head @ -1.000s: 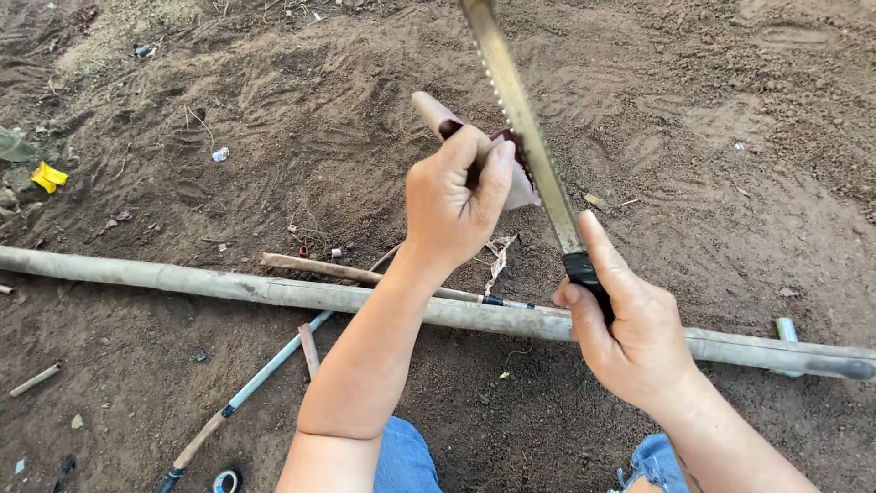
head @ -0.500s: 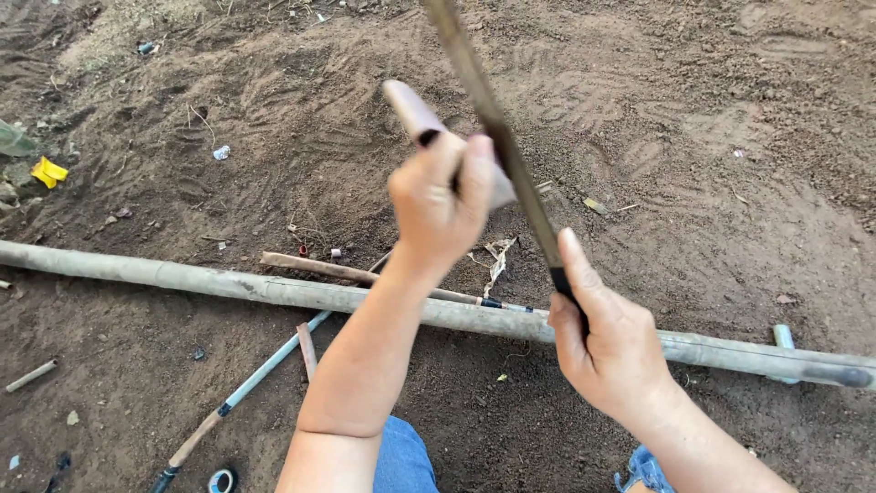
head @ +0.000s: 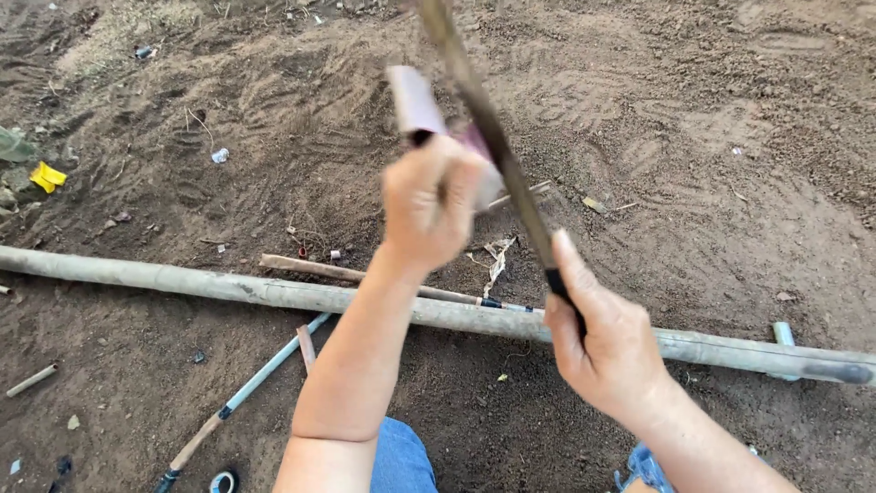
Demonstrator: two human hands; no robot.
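Person seated over bare dirt ground (head: 693, 164), both hands raised in front of the long pale pole (head: 274, 292) that lies across the ground. The left hand (head: 429, 201) is closed in a full grip around a short pale piece (head: 415, 100), flat-ended and dark where it meets the fist; the piece juts up and away from the pole. The right hand (head: 607, 342) is closed around the dark handle of a long blade (head: 497, 151), which slants up and across, passing just beside the left fist and touching or nearly touching the pale piece; motion blur makes the contact hard to confirm.

Change over the last second: the blade, a second ago steep and sharply drawn with a toothed-looking edge, now lies at a flatter slant and is smeared, and the right hand has dropped nearer the pole. The left hand has stayed at much the same height above the pole, with the same closed hold. This reads as a stroke of the blade against the held piece in mid-travel, the work being a repeated cutting or shaving of that piece.

Around the pole: a thin brown stick (head: 356, 274) lies along its far side, a slim blue-and-tan rod (head: 246, 393) angles off its near side, and a yellow scrap (head: 46, 176) sits well beyond its left end.
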